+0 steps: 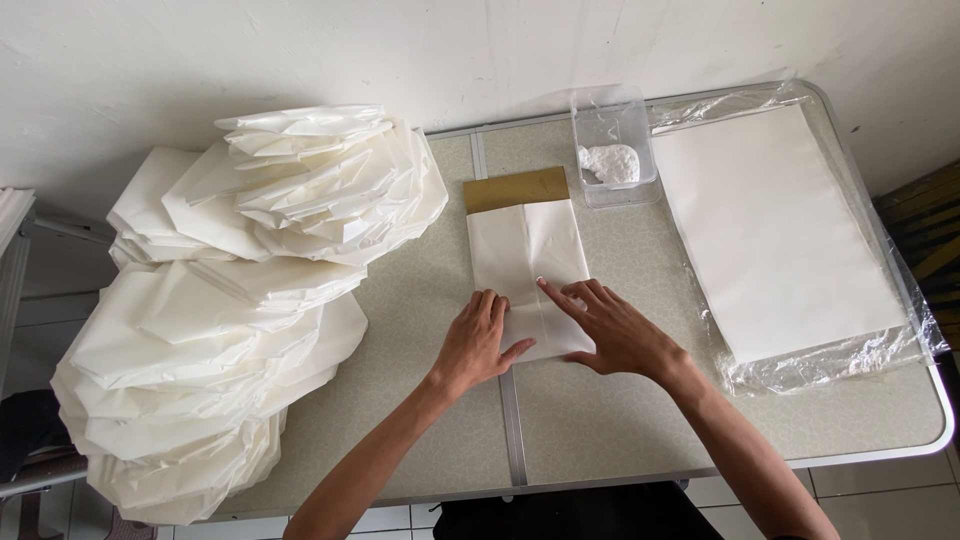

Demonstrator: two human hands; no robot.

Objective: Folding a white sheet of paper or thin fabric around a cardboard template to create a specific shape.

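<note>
A folded white paper sheet (525, 250) lies on a brown cardboard template (515, 188) in the middle of the table (600, 420). My left hand (478, 343) rests flat on the paper's lower left corner, fingers together. My right hand (612, 330) presses the lower right part, index finger stretched toward the paper's centre fold. Neither hand grips anything.
Large piles of folded white paper bags (230, 300) fill the table's left side. A stack of flat white sheets in clear plastic wrap (780, 230) lies at the right. A clear plastic tub with white paste (612, 160) stands behind the paper. A white wall runs behind.
</note>
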